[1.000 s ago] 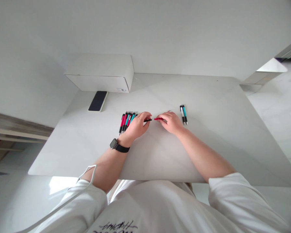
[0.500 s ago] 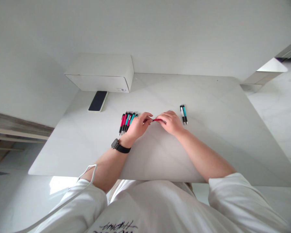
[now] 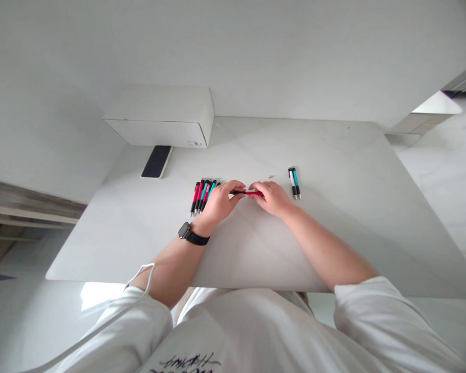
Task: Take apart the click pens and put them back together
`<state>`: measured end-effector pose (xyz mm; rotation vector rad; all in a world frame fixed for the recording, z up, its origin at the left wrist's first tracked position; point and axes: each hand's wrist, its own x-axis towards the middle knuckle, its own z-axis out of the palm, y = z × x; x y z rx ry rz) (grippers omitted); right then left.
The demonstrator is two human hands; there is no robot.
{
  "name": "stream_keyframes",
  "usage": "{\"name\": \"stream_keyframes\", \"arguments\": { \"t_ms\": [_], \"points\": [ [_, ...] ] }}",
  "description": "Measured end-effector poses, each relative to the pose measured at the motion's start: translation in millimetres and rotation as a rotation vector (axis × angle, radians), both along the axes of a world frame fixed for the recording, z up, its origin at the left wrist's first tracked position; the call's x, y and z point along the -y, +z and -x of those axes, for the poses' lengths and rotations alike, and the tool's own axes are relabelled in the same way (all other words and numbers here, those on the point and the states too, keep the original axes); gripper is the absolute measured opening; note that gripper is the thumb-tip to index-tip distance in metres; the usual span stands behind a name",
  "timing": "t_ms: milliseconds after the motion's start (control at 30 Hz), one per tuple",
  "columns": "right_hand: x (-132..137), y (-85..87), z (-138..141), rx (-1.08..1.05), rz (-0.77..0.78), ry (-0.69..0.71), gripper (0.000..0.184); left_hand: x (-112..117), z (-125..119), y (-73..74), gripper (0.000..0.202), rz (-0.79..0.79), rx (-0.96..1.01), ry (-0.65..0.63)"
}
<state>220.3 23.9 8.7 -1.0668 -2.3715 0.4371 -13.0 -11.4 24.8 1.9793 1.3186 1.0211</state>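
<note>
Between my two hands a red pen (image 3: 252,193) with a black grip lies level, just above or on the table. My left hand (image 3: 224,199) is closed on its black end. The fingers of my right hand (image 3: 272,197) are closed around the red barrel. Just beyond the right fingertips lies a tiny reddish piece (image 3: 271,176), too small to name. Left of my left hand is a row of several red, blue and black pens (image 3: 200,196), partly hidden by that hand. Two pens, a white one (image 3: 292,182) and a blue one (image 3: 296,182), lie to the right.
A smartphone (image 3: 157,161) lies at the back left of the white table (image 3: 334,233). Behind it a white box (image 3: 155,132) stands against the wall. A white cable (image 3: 97,329) runs along my left sleeve.
My right hand has shifted slightly, and more of the pen shows between my hands. The tiny reddish piece beyond my right fingertips now shows on the table.
</note>
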Motion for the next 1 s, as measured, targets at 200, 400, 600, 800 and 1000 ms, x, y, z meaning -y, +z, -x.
{"name": "stream_keyframes", "arguments": {
  "t_ms": [200, 400, 600, 800, 1000],
  "points": [
    [0.4, 1.1, -0.8, -0.002, 0.005, 0.03, 0.017, 1.0, -1.0, 3.8, 0.018, -0.007, -0.022, -0.011],
    [0.2, 1.9, 0.0, -0.018, 0.025, -0.004, 0.016, 1.6, -2.6, 7.2, 0.02, 0.004, -0.013, 0.015],
    [0.1, 2.4, -0.3, 0.036, 0.011, 0.019, 0.018, 1.7, -3.2, 7.9, 0.018, 0.024, -0.006, 0.017],
    [-1.2, 0.9, -1.9, 0.011, -0.017, 0.013, 0.012, 0.6, -2.7, 5.5, 0.02, 0.035, 0.019, 0.017],
    [-1.2, 2.8, -3.9, 0.02, -0.006, -0.008, 0.017, 1.4, -2.9, 7.3, 0.019, 0.026, 0.021, -0.006]
  ]
}}
